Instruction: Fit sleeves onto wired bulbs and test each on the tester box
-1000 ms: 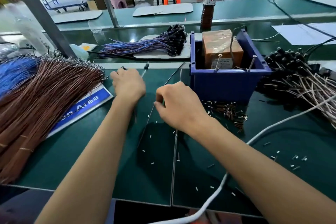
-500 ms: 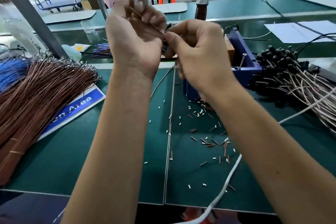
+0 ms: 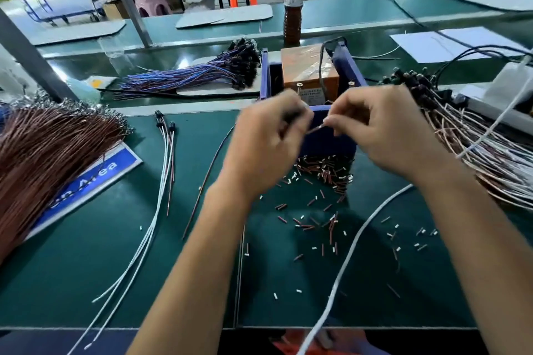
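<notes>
My left hand [image 3: 266, 144] and my right hand [image 3: 383, 135] are raised close together in front of the blue tester box [image 3: 331, 147]. Both are blurred. Between their fingertips runs a thin brown wire [image 3: 315, 129]; my right hand pinches its end and my left hand grips the other part. Whether a sleeve is on it cannot be made out. An orange unit [image 3: 308, 66] sits inside the box. Small brown and white sleeves [image 3: 320, 179] lie scattered on the green mat below my hands. A few wired bulbs [image 3: 165, 153] lie to the left.
A thick bundle of brown wires [image 3: 49, 153] covers the left of the table over a blue sign [image 3: 95, 179]. Black-capped wired bulbs [image 3: 476, 138] pile at the right, blue-wired ones [image 3: 202, 75] at the back. A white cable [image 3: 346, 262] crosses the front; a bottle [image 3: 292, 6] stands behind.
Both hands rose from the mat with a wire, then dropped back down in front of the box. The view shifted, and the loose wired bulbs at left came into sight.
</notes>
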Motion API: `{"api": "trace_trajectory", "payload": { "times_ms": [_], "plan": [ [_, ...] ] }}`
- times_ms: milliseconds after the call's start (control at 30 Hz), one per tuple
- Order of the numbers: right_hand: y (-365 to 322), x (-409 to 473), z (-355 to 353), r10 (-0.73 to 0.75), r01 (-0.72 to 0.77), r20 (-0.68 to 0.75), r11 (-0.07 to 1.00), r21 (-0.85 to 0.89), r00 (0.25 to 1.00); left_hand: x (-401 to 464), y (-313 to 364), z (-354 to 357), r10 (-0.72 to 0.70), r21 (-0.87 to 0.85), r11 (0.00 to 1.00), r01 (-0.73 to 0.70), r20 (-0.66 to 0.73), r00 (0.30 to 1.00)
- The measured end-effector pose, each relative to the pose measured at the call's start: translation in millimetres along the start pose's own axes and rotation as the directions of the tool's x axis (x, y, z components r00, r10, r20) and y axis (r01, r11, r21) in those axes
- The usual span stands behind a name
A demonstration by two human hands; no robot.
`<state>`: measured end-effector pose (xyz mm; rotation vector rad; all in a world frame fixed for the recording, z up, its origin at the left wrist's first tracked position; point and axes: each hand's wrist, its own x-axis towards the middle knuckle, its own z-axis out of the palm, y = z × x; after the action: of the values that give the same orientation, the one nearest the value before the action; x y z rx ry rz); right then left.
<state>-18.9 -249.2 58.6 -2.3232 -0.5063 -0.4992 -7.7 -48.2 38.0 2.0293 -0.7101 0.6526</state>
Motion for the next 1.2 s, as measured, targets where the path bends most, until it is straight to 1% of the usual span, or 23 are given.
{"api": "trace_trajectory", "payload": {
  "times_ms": [33,67,100,233,333,433,567,700,767,833,867,900,967,1033,1067,1133,1200],
  "plan": [
    [6,-6,6,0.004,-0.004,-0.002,1.000,-0.007,1.000,-5,-1,9,0.051,0.111,0.992,-0.060,0.078,0.996],
    [11,-11,10,0.000,0.000,-0.018,1.000,-0.007,1.000,-9,-3,15,0.063,0.170,0.982,-0.084,0.130,0.990],
    [16,-16,13,-0.008,0.007,-0.040,1.000,-0.008,0.999,-14,-6,20,0.055,0.199,0.976,-0.086,0.158,0.986],
    [35,-36,22,-0.024,0.021,-0.106,0.999,-0.029,0.994,-28,-19,32,0.008,0.208,0.977,-0.054,0.213,0.977],
    [41,-43,29,0.017,-0.010,-0.101,0.998,0.066,0.995,-31,-29,37,-0.016,0.134,0.991,-0.006,0.167,0.986],
    [45,-44,33,0.027,-0.018,-0.073,0.993,0.114,0.997,-32,-36,40,-0.047,0.069,0.997,0.038,0.127,0.991],
    [46,-44,37,0.044,-0.038,-0.045,0.990,0.137,0.998,-31,-37,40,-0.039,0.007,0.999,0.039,0.133,0.990],
    [46,-44,37,0.064,-0.059,-0.042,0.990,0.126,0.997,-31,-37,39,-0.029,0.004,1.000,0.028,0.138,0.990],
    [48,-43,34,0.117,-0.099,-0.099,0.980,0.174,0.988,-30,-39,37,-0.036,0.017,0.999,0.033,0.139,0.990],
    [52,-42,28,0.213,-0.166,-0.128,0.939,0.302,0.969,-31,-41,35,-0.069,-0.006,0.998,0.070,0.125,0.990],
    [54,-42,25,0.241,-0.194,-0.103,0.920,0.342,0.965,-32,-40,35,-0.097,-0.046,0.994,0.103,0.120,0.988],
    [55,-42,23,0.249,-0.217,-0.049,0.912,0.347,0.967,-33,-39,36,-0.123,-0.093,0.986,0.135,0.123,0.985],
    [58,-44,20,0.248,-0.275,0.123,0.903,0.330,0.961,-34,-37,38,-0.159,-0.180,0.967,0.181,0.131,0.978],
    [62,-45,14,0.265,-0.365,0.292,0.850,0.379,0.919,-34,-37,39,-0.196,-0.246,0.944,0.218,0.109,0.974],
    [65,-45,9,0.263,-0.403,0.353,0.812,0.422,0.898,-33,-38,38,-0.213,-0.264,0.937,0.229,0.088,0.973],
    [69,-47,-1,0.223,-0.452,0.446,0.728,0.515,0.867,-32,-40,35,-0.235,-0.292,0.926,0.240,0.054,0.971],
    [74,-50,-9,0.132,-0.472,0.530,0.666,0.578,0.837,-32,-40,34,-0.243,-0.310,0.919,0.244,0.042,0.969]
  ]
}}
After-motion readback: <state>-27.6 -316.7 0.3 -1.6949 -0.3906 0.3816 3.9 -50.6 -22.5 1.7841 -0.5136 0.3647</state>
